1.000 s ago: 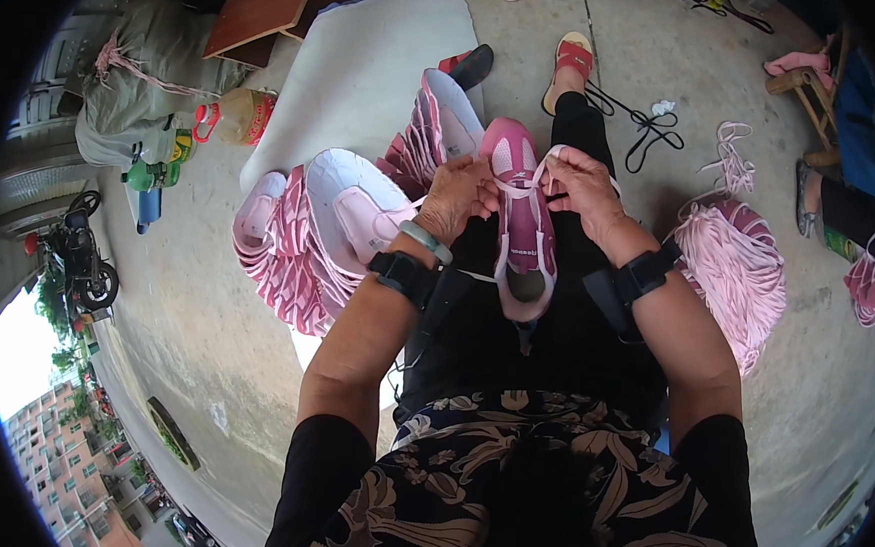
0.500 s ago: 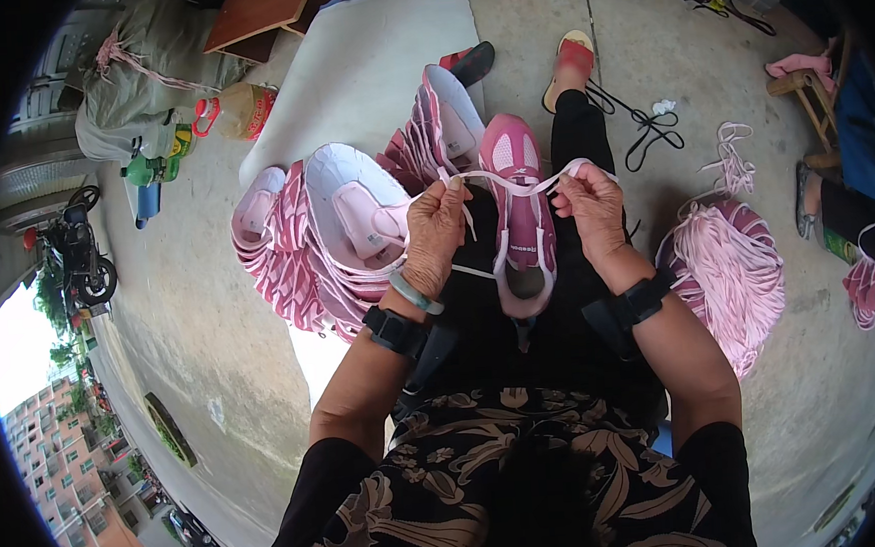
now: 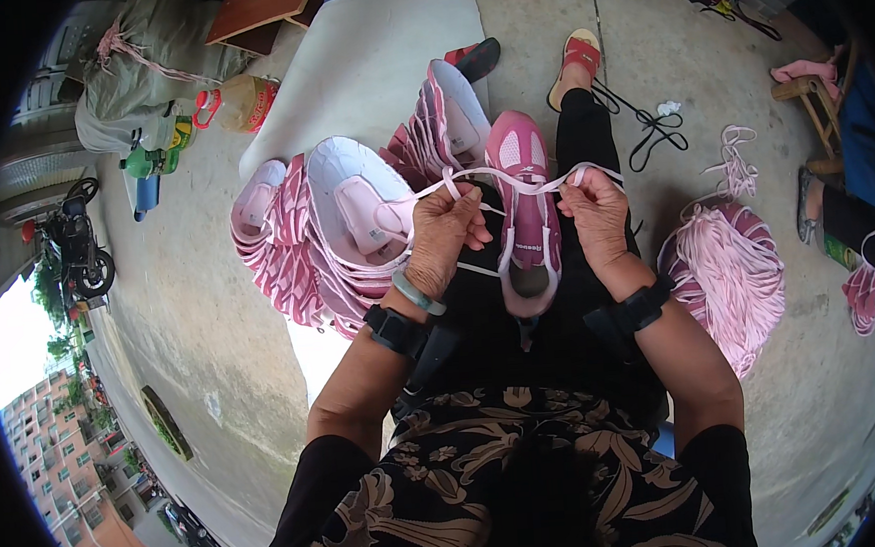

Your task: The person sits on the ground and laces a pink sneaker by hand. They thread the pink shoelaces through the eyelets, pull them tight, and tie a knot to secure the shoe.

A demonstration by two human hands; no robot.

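Observation:
A pink shoe upper on a last-like form [image 3: 518, 153] lies across my lap, toe pointing away. Above it a pale pink shoelace [image 3: 517, 178] stretches between my two hands. My left hand [image 3: 445, 228] is closed on the lace, with a loop of it standing above the fingers. Thumb and fingertips of my right hand [image 3: 594, 209] pinch the lace's other side, and a small loop shows over them. Left of my left hand stand stacked pink and white shoe uppers [image 3: 352, 193], nested in one another. Another stack of uppers [image 3: 453, 112] leans beyond them.
A big bundle of pink laces [image 3: 718, 276] rests on the floor at right. Loose laces [image 3: 739, 160] and a black cord [image 3: 654, 130] lie farther off. A pale sheet [image 3: 374, 57] covers floor ahead. Bottles [image 3: 159, 150] stand at left; another person's leg [image 3: 844, 203] shows far right.
My left hand has turned, its fingers curling lower beside the shoe, and a lace loop now rises above it. My right hand has shifted slightly, still pinching the lace.

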